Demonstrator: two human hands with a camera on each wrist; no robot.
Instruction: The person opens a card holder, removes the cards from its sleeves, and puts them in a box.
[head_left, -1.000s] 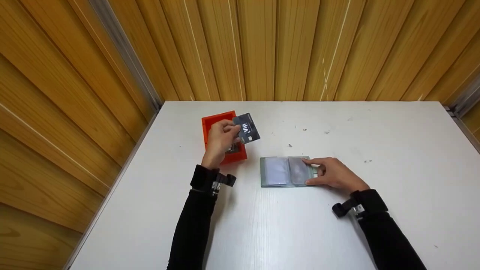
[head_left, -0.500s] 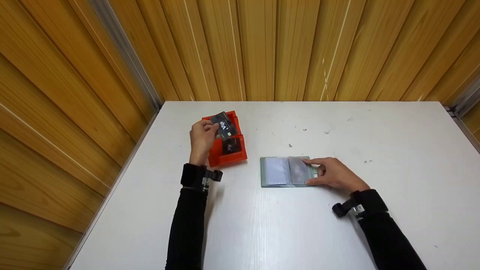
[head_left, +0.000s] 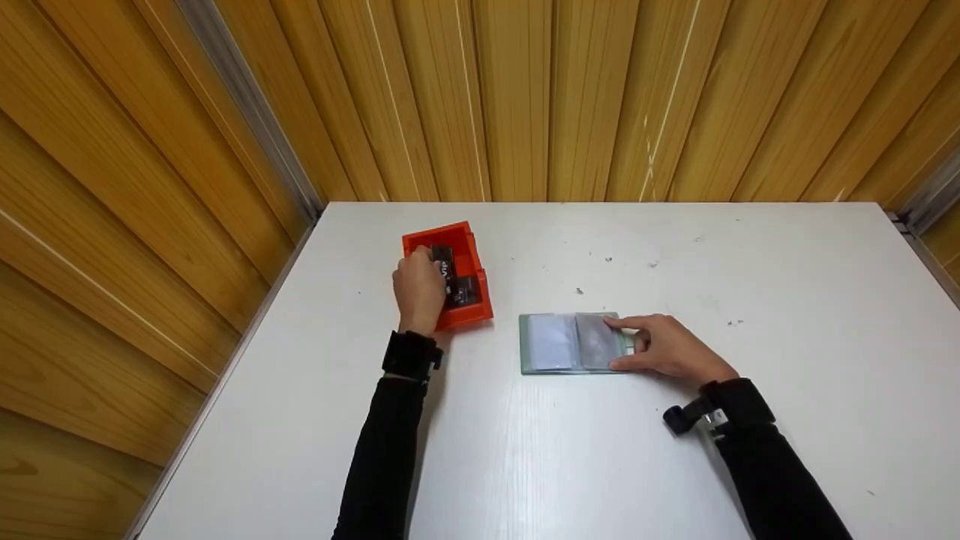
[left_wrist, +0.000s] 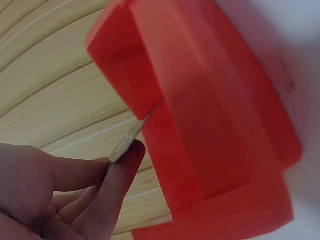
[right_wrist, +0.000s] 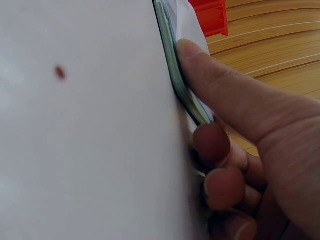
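My left hand [head_left: 418,291] reaches over the orange bin [head_left: 482,307] and pinches a dark VIP card [head_left: 443,262] between thumb and fingertips. In the left wrist view the card [left_wrist: 126,141] shows nearly edge-on, its far end inside the bin's opening. Another dark card [head_left: 466,291] lies lower in the bin. To the right, a pale green card holder [head_left: 553,342] lies spread on the table, its clear sleeves facing up. My right hand [head_left: 673,349] grips its right edge; the right wrist view shows the thumb [right_wrist: 220,82] along the holder [right_wrist: 172,62], with the other fingers curled beneath.
The white table [head_left: 570,465] carries a few small dark marks behind the holder. Yellow wood-look panels [head_left: 592,105] rise at its back edge and along the left side. Bin and card holder stand a short way apart.
The left hand has carried the VIP card left and then down into the bin, where the card now stands more upright and partly covered by the hand. The right hand and card holder stay put.
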